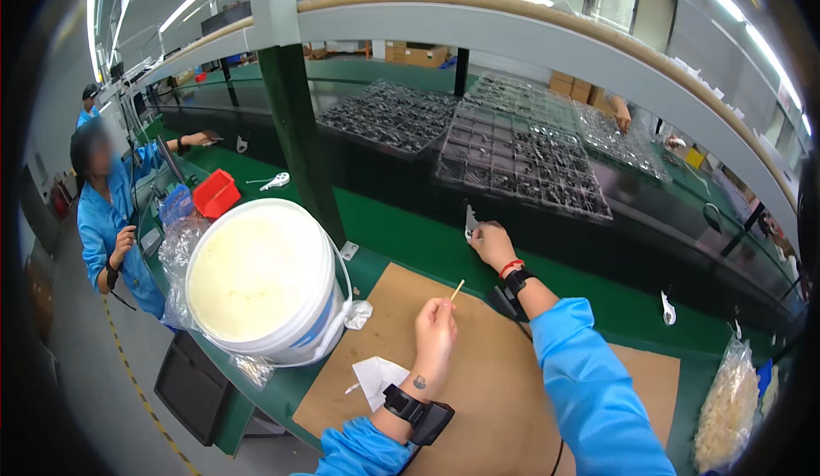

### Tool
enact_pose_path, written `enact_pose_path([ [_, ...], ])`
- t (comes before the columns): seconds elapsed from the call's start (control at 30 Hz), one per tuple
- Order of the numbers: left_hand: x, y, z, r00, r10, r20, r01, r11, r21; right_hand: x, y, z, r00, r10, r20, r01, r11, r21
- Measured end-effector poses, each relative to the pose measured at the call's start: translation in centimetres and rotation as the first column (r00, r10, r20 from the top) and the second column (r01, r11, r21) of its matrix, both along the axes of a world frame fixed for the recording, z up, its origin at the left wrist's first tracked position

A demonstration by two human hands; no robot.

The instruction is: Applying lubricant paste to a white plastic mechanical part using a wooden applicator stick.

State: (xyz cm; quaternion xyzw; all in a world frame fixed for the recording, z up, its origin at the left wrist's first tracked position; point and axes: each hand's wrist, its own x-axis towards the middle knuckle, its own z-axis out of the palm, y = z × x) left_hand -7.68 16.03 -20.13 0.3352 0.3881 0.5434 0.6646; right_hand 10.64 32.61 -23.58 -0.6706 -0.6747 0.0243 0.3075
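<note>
My left hand (pixel 436 331) is closed around a thin yellowish stick (pixel 459 287), its tip pointing up and away over the brown cardboard sheet (pixel 495 373). My right hand (pixel 493 245) reaches to the far green strip (pixel 393 230) of the bench and pinches a small white part (pixel 470 219) with a slim pointed end. Fingers hide some of that part. A folded white tissue (pixel 378 379) lies on the cardboard beside my left wrist, with a small white scrap next to it.
A large white bucket (pixel 318 322) with pale yellow contents stands left. Compartment trays (pixel 521 160) of small dark parts sit on the black belt (pixel 384 173). A shelf beam (pixel 512 28) crosses above. Similar white parts (pixel 668 309), a red bin (pixel 216 193) and a co-worker (pixel 115 211) appear around.
</note>
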Motion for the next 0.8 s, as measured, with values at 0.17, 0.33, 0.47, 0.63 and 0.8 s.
enact_pose_path([
  [0.17, -0.2, -1.2, 0.7, 0.887, 0.31, -0.342, -0.127, 0.876, 0.464, 0.8, -8.2, 5.2, 0.905, 0.171, -0.39, -0.216, 0.974, -0.074],
  [0.33, 0.8, -4.2, 4.3, 0.91, 0.284, -0.302, -0.063, 0.815, 0.576, 1.8, -18.6, 12.0, 0.732, 0.22, -0.645, -0.151, 0.975, 0.161],
  [0.47, 2.3, -7.2, 12.3, 0.983, 0.131, -0.129, -0.007, 0.73, 0.683, 2.2, -26.1, 17.4, 0.678, 0.379, -0.63, -0.14, 0.908, 0.395],
  [0.63, 2.8, -11.6, 19.6, 0.973, 0.14, -0.185, 0.079, 0.549, 0.832, 2.5, -32.7, 20.9, 0.717, 0.458, -0.525, -0.118, 0.823, 0.556],
  [0.8, 2.3, -15.1, 20.3, 0.97, 0.219, -0.106, -0.008, 0.464, 0.886, 2.2, -36.8, 23.2, 0.793, 0.439, -0.423, -0.119, 0.792, 0.598],
])
